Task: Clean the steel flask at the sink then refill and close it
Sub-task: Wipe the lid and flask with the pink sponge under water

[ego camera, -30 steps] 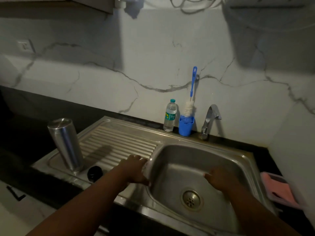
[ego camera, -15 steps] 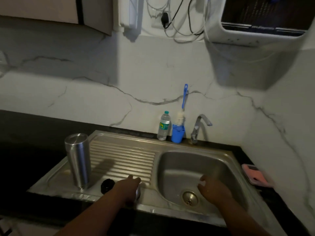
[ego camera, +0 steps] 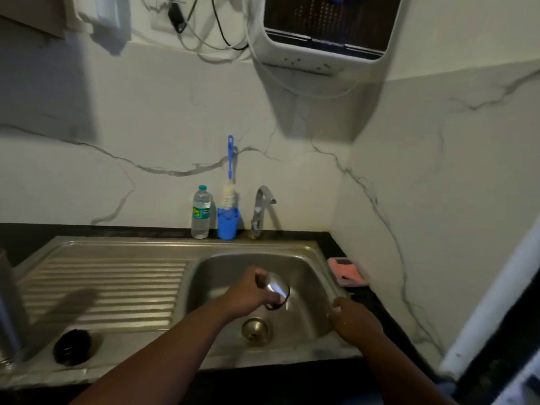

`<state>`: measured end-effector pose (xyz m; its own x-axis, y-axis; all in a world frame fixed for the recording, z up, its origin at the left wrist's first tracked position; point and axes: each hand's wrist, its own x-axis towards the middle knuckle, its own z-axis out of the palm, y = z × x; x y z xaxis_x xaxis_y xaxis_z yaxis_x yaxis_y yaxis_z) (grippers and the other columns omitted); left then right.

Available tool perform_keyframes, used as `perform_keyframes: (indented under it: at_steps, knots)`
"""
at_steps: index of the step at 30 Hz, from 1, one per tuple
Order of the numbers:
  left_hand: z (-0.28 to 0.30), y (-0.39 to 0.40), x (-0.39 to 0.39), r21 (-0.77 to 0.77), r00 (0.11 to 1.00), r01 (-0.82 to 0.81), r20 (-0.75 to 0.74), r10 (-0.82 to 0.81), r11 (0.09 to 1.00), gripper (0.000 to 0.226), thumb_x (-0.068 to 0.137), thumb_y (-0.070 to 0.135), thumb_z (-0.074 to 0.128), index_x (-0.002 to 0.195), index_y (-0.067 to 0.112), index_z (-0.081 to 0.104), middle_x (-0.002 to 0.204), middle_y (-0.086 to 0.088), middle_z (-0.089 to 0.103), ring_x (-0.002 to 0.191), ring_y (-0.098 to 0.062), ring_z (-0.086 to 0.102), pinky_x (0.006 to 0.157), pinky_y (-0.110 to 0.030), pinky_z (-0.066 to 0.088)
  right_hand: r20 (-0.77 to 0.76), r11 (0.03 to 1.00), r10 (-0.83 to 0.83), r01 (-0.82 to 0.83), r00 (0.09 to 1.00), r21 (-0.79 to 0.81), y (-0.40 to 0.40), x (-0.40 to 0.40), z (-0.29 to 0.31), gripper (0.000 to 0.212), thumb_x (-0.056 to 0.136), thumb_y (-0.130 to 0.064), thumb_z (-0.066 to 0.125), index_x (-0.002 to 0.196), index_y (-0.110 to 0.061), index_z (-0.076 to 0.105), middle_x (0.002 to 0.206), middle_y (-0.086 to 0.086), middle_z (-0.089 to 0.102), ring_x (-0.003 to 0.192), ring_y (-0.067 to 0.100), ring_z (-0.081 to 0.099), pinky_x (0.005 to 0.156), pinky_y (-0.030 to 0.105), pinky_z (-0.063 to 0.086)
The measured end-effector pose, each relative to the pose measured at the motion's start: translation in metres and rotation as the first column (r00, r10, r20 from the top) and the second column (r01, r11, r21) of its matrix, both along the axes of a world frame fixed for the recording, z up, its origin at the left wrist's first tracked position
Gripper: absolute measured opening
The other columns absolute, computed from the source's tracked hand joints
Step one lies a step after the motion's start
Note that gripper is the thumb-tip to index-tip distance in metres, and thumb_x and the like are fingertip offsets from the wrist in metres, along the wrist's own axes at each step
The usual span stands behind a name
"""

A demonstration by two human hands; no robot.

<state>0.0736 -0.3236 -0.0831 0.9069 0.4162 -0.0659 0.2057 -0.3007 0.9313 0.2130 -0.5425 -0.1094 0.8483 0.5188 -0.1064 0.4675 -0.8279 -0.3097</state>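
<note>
Steel flask (ego camera: 7, 311) on sink drainboard (ego camera: 102, 287)

The left hand (ego camera: 248, 293) is gripping a small steel cup-shaped lid (ego camera: 276, 290) with a dark rim, holding it over the sink basin (ego camera: 306, 267) above the drain (ego camera: 254, 330). The right hand (ego camera: 355, 320) is resting at the basin's right edge, fingers curled. The steel flask (ego camera: 7, 305) is standing at the drainboard's left edge, a black cap (ego camera: 71, 346) lying near the front edge. A water bottle (ego camera: 201, 212), blue brush holder (ego camera: 227, 223) and tap (ego camera: 261, 210) are lining the back edge.
</note>
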Motion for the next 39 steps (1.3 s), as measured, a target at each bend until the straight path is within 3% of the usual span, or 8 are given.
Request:
perform_keyframes:
  at_steps: [6,15,20,24,30,32,34,39]
  knots:
    - [-0.013,-0.050,0.076,-0.578,0.994,-0.102,-0.020,0.112,0.810,0.033,0.076,0.029,0.075,0.103,0.015,0.062,0.085,-0.005,0.064,0.070,-0.012,0.054,0.050,-0.020,0.037,0.051,0.994,-0.013,0.008,0.999,0.110,-0.041,0.073,0.008,0.026,0.091,-0.039,0.048,0.109,-0.026,0.062,0.116,-0.005,0.063,0.104,0.015,0.058,0.085,0.024,0.043]
    - [-0.030,-0.087,0.121,-0.864,0.909,-0.321,-0.166,0.382,0.387,0.017,0.085,0.019,0.065,0.076,0.009,0.055,0.085,-0.010,0.053,0.075,-0.022,0.056,0.061,-0.026,0.047,0.076,0.970,0.078,-0.093,0.994,0.223,-0.046,0.151,-0.012,0.013,0.090,-0.023,0.052,0.097,-0.024,0.064,0.096,-0.002,0.061,0.092,0.019,0.062,0.072,0.022,0.040]
    - [-0.035,-0.066,0.130,-0.821,0.894,-0.377,-0.199,0.402,0.429,0.019,0.082,0.022,0.070,0.080,0.011,0.056,0.087,-0.012,0.061,0.067,-0.021,0.057,0.050,-0.021,0.045,-0.051,0.944,0.055,-0.035,0.997,0.328,-0.015,0.181,-0.022,0.026,0.091,-0.034,0.052,0.115,-0.026,0.057,0.108,-0.005,0.058,0.094,0.015,0.059,0.083,0.033,0.053]
    - [-0.038,-0.047,0.146,-0.794,0.899,-0.394,-0.227,0.375,0.463,0.017,0.080,0.020,0.071,0.082,0.010,0.058,0.094,-0.013,0.060,0.064,-0.020,0.057,0.052,-0.023,0.043,-0.276,0.928,-0.025,0.125,0.961,0.351,0.017,0.199,-0.008,0.010,0.088,-0.028,0.056,0.089,-0.022,0.064,0.088,0.002,0.066,0.080,0.017,0.065,0.074,0.032,0.056]
    - [-0.043,-0.023,0.172,-0.794,0.924,-0.358,-0.223,0.312,0.492,0.014,0.082,0.021,0.070,0.079,0.012,0.059,0.091,-0.012,0.063,0.063,-0.018,0.056,0.048,-0.021,0.039,-0.547,0.972,-0.081,0.189,0.833,0.143,0.049,0.245,-0.036,0.018,0.081,-0.029,0.064,0.070,-0.028,0.050,0.073,-0.015,0.053,0.071,0.001,0.055,0.072,0.006,0.040]
    - [-0.045,-0.017,0.179,-0.777,0.929,-0.354,-0.231,0.287,0.520,0.014,0.083,0.021,0.070,0.078,0.013,0.059,0.085,-0.010,0.065,0.064,-0.017,0.056,0.050,-0.022,0.037,-0.491,0.955,-0.094,0.218,0.866,0.201,0.054,0.242,-0.034,0.010,0.083,-0.027,0.063,0.077,-0.018,0.061,0.081,-0.003,0.065,0.079,0.010,0.064,0.081,0.020,0.051]
    - [-0.050,-0.011,0.184,-0.763,0.934,-0.352,-0.246,0.261,0.541,0.015,0.082,0.021,0.070,0.079,0.013,0.059,0.081,-0.010,0.063,0.065,-0.017,0.055,0.049,-0.022,0.037,-0.616,0.914,-0.191,0.368,0.764,0.172,0.061,0.249,-0.036,0.019,0.081,-0.028,0.062,0.088,-0.011,0.065,0.091,0.008,0.068,0.086,0.022,0.066,0.079,0.034,0.056]
    - [-0.067,0.003,0.192,-0.767,0.941,-0.337,-0.264,0.209,0.546,0.016,0.083,0.022,0.069,0.089,0.009,0.062,0.078,-0.010,0.062,0.064,-0.017,0.053,0.043,-0.022,0.037,-0.751,0.833,-0.256,0.533,0.608,0.148,0.063,0.246,-0.025,0.029,0.076,-0.026,0.069,0.095,-0.004,0.066,0.096,0.020,0.067,0.083,0.033,0.067,0.066,0.041,0.059]
